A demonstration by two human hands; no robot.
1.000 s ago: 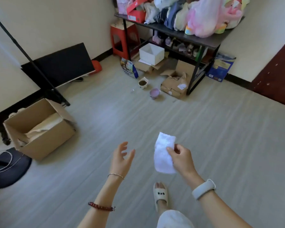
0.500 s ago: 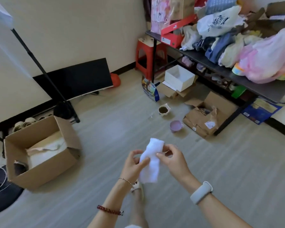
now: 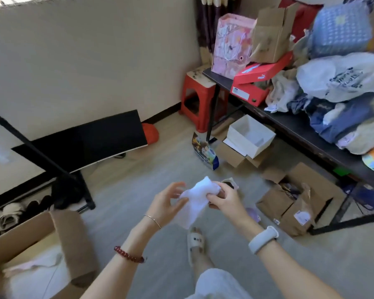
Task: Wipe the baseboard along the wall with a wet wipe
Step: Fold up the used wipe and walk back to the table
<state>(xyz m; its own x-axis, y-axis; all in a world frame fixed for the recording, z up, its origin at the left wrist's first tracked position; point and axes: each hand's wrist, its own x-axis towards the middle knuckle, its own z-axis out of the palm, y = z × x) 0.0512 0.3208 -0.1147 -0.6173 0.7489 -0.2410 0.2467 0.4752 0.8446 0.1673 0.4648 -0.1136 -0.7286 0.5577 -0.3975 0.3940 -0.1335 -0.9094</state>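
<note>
A white wet wipe (image 3: pixel 196 199) hangs crumpled between both my hands above the grey floor. My left hand (image 3: pixel 164 206) pinches its left edge, and my right hand (image 3: pixel 224 198) grips its upper right part. A dark baseboard (image 3: pixel 162 114) runs along the foot of the cream wall at the back, partly hidden by a leaning black panel (image 3: pixel 84 140) and a red stool (image 3: pixel 198 100).
An open cardboard box (image 3: pixel 41 249) stands at lower left. A black stand (image 3: pixel 52 165) crosses in front of the wall, with shoes (image 3: pixel 7 214) under it. A cluttered black table (image 3: pixel 300 124) fills the right, with boxes (image 3: pixel 289 199) beneath. My sandalled foot (image 3: pixel 195 242) is below my hands.
My left hand came in and took hold of the wipe, which my right hand held alone a second ago. The view has moved forward and up toward the far wall.
</note>
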